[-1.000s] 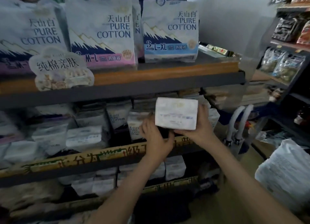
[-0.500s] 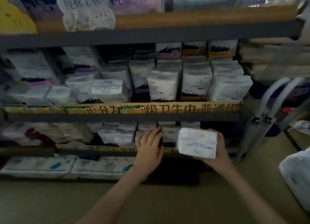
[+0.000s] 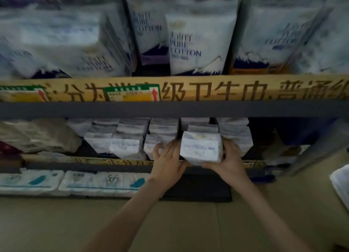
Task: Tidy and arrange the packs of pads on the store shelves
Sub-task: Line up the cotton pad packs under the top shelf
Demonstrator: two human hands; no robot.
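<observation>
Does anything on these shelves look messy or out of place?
Yes. At the left end of the lower shelf, crumpled packs lie slumped, unlike the upright white packs beside them. The pack in the right hand isn't yet pushed into its row.

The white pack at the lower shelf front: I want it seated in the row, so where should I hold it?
Probably its right end and bottom edge, from the front right, as the right hand does: the pack shows its broad face outward, and the left hand fills its other side.
</observation>
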